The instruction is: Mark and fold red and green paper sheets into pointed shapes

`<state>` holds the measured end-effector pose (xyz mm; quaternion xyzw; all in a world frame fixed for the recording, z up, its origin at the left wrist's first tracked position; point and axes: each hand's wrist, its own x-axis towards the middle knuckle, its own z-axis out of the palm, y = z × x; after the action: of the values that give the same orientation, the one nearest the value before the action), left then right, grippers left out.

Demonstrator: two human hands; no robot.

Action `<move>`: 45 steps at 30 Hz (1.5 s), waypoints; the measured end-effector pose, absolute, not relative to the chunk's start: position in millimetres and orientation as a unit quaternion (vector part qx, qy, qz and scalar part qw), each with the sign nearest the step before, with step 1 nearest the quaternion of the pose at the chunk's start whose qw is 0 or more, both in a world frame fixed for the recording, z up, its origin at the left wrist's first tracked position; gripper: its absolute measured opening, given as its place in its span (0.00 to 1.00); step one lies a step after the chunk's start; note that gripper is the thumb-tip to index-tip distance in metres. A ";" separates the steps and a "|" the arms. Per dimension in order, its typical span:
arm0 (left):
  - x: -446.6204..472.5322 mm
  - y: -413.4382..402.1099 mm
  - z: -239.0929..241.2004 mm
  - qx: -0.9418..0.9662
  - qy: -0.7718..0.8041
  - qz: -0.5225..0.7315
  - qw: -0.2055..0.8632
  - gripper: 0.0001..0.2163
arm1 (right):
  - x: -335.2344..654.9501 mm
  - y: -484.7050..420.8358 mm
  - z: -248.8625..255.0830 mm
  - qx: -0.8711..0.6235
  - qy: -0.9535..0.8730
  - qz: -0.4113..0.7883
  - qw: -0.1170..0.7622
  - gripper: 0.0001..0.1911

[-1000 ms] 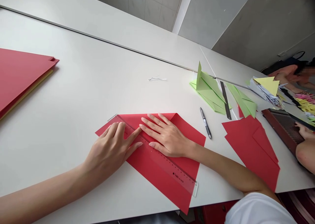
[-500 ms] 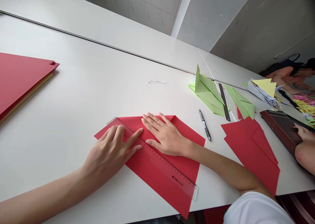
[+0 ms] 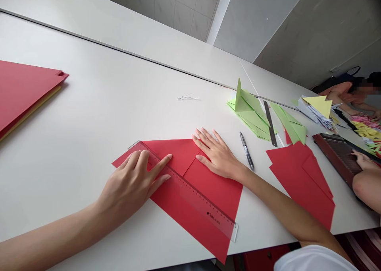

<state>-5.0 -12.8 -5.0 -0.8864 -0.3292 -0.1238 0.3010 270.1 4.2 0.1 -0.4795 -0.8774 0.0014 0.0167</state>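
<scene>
My half-spread left hand [image 3: 131, 175] should press the clear straight plastic ruler [image 3: 205, 203] evenly against slipping, while my right hand [image 3: 219, 155] rests wide-spread at one o'clock on the folded red paper sheet [image 3: 200, 180] before me.

1. Resting left fingers [image 3: 162, 165] on a ruler [image 3: 193, 196] crossing a folded sheet [image 3: 199, 176] on the surface [image 3: 119, 92].
2. Seeing a pen [image 3: 247, 151] lying between that sheet and papers [image 3: 312, 187] farther right.
3. Finding a paper stack [image 3: 24, 92] lying far left.
</scene>
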 end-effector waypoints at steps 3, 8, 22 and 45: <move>-5.0 -13.7 -4.7 -0.885 -0.331 -0.121 0.303 0.17 | 277.1 4.1 0.0 -0.492 -0.870 0.002 0.012 0.31; -5.7 -15.0 -4.1 -0.887 -0.331 -0.111 0.302 0.17 | 288.7 5.7 -1.7 -0.522 -0.853 0.012 0.009 0.32; -4.0 -16.6 -1.8 -0.886 -0.335 -0.100 0.306 0.17 | 294.2 5.4 -9.6 -0.575 -0.815 0.060 0.038 0.38; -4.2 -19.0 -3.8 -0.886 -0.376 -0.075 0.260 0.21 | 242.8 -25.2 4.8 -0.344 -0.931 0.080 0.089 0.22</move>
<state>-4.2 -19.0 -3.8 -0.8862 -0.3763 -0.0755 0.2595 242.8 -25.2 4.8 -0.3438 -0.9315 0.0798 0.0885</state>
